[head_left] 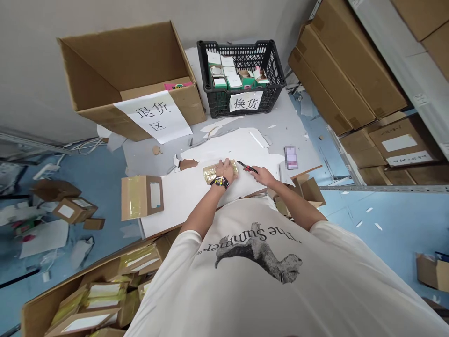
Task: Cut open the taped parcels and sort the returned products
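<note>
A small brown package [209, 175] wrapped in shiny yellowish tape lies on the white table surface. My left hand [225, 171], with a dark patterned band at the wrist, rests over its right part and holds it, fingers curving toward the far edge. Just right of it, my right hand [261, 176] is closed round a red and black utility knife [249, 168]. The blade points up and left toward the package, apart from it. My left palm hides part of the package.
A taped carton [142, 197] stands at the table's left. Behind are a large open cardboard box [136, 107] and a black crate [242, 112] of small green-white boxes. A phone [291, 157] lies right. Torn paper litters the table [171, 206]. Boxes fill a carton [35, 304] below left.
</note>
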Available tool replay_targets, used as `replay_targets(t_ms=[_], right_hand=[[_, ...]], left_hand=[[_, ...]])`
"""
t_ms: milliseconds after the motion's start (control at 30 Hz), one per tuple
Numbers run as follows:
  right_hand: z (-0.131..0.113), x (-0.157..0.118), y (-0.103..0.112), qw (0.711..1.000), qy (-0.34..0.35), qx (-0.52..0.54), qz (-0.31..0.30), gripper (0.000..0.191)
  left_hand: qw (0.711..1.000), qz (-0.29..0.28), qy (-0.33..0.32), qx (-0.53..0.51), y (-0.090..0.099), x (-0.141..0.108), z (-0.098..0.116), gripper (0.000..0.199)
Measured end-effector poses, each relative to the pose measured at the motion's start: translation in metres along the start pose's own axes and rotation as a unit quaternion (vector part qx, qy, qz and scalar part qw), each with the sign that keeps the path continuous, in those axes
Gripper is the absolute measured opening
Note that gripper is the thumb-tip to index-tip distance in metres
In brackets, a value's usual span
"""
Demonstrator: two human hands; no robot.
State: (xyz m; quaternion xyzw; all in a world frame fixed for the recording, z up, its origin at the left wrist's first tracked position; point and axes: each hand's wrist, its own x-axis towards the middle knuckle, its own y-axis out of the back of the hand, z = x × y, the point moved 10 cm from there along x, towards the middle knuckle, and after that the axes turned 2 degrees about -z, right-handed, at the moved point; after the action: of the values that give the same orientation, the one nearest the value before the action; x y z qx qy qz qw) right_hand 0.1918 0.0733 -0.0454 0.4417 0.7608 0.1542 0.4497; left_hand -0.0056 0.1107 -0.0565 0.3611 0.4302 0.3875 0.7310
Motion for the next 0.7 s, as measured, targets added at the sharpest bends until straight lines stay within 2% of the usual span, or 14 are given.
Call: replay_targets(t_ms=[233, 400, 533, 700], right_hand=[[0.006, -0.014, -0.001, 0.999, -0.010, 0.024, 0.020, 0.036], [0.010, -0.007, -0.013, 0.997, -0.001, 0.057, -0.043, 0.032], [0.017, 0.006, -0.020, 0.992, -0.004, 0.069, -0.104, 0.031], [0.011, 0.019, -0.023, 0.989, 0.030, 0.037, -0.141, 0.033]], left_hand=[[0.999, -0.005, -0.047, 0.013, 0.002, -0.006, -0.002, 0.044], [0.999, 0.040, -0.027, -0.017, 0.004, -0.022, -0.006, 0.038], [0.998, 0.038, 0.001, -0.045, -0.002, -0.028, -0.006, 0.039], [0.998, 0.031, 0.027, -0.036, 0.000, -0.033, -0.006, 0.031]])
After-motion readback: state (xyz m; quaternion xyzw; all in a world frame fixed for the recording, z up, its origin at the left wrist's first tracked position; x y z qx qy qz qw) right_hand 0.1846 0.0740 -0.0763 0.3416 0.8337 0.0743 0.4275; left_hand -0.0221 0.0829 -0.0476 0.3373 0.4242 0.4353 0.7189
